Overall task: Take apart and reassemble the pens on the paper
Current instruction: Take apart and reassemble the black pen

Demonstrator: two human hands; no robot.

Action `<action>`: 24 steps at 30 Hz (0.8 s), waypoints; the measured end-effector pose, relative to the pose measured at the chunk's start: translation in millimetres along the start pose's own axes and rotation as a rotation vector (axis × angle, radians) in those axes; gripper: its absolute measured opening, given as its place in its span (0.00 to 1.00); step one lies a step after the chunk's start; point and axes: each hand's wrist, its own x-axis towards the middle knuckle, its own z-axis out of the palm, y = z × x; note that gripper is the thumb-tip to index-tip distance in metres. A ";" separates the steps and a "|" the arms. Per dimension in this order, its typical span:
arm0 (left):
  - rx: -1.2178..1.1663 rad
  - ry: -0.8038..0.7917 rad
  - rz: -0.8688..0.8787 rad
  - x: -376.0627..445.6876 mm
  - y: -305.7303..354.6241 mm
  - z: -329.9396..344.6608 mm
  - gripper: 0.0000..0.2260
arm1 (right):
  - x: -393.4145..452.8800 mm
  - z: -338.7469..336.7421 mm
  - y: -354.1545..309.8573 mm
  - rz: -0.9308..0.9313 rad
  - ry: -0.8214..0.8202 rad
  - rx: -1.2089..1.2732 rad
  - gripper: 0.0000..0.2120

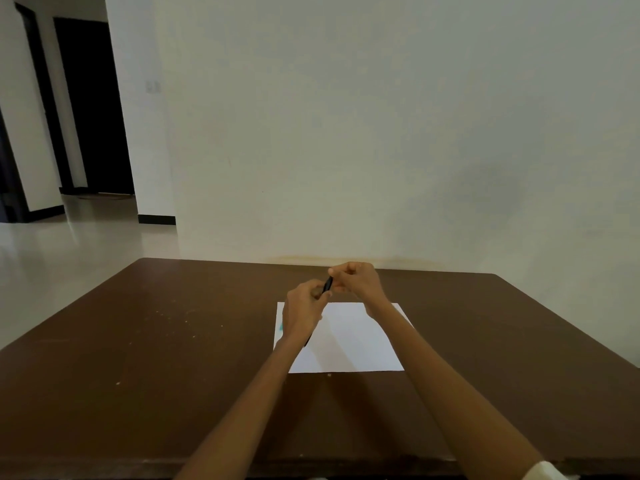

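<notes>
Brown and scuffed, one table [173,341] stands against a pale wall [381,133], carrying one white sheet of paper [349,341]. Above the sheet's 12 o'clock edge, two hands meet on one dark pen [327,284]: the left hand [303,311] pinches its lower end, and the right hand [356,280] curls round its upper end. At the sheet's 9 o'clock edge, a teal object [280,326] and a dark sliver [307,340] peek out, mostly hidden by the left wrist.

Matt brown table [173,341], white paper [356,344]
</notes>
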 end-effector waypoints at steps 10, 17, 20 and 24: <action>-0.075 0.009 0.023 2.0 -3.3 11.2 0.09 | 5.6 -1.3 -3.7 0.053 -0.023 0.002 0.13; -0.285 -0.045 -0.116 5.5 -5.5 8.6 0.08 | -1.3 -4.8 0.0 0.019 -0.134 0.026 0.08; -0.381 -0.067 -0.169 3.4 -4.7 7.6 0.09 | -2.6 -3.6 3.0 0.024 -0.166 0.088 0.12; -0.464 -0.108 -0.208 2.8 -6.8 7.4 0.11 | -4.0 -3.2 8.2 0.050 -0.198 0.174 0.15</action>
